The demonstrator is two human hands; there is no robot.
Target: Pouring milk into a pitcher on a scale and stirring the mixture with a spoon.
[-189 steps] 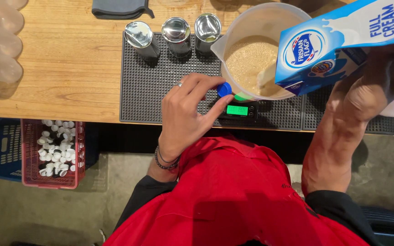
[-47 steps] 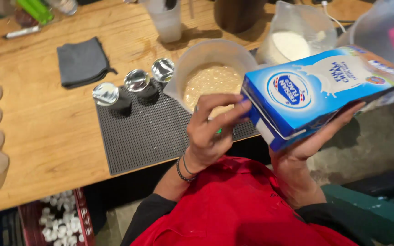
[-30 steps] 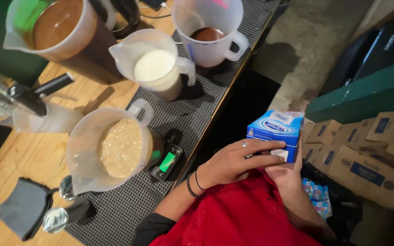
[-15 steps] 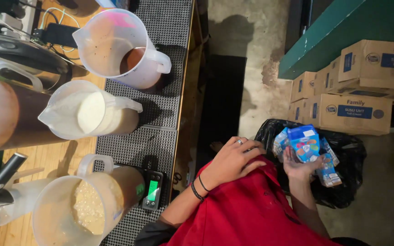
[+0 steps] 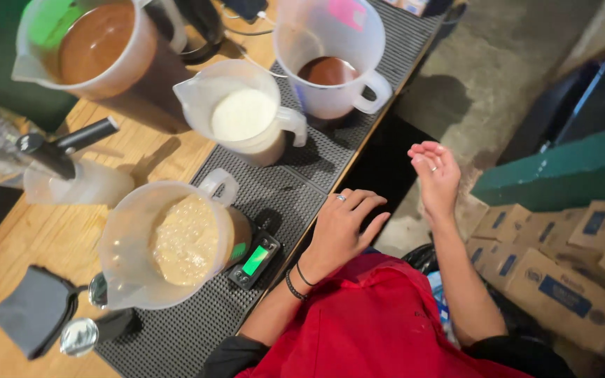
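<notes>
Upper left: biggest jug (image 5: 99, 52), brown liquid. Lower left: clear pitcher (image 5: 169, 241) of frothy beige mix sitting on a small scale (image 5: 255, 259) with green display. Top centre: pitcher (image 5: 330, 56) with a little dark brown liquid; next to it a smaller jug (image 5: 243, 115) of white milk. All on the black ribbed mat (image 5: 295, 189).

Vs 0.5 s ago: blue carton gone from the right hand (image 5: 434, 175), now raised, empty, fingers loosely spread. Left hand (image 5: 343, 227) flat on the counter edge beside the scale, holding nothing.

Lower right: stacked brown cardboard boxes (image 5: 561, 280) with blue labels.
</notes>
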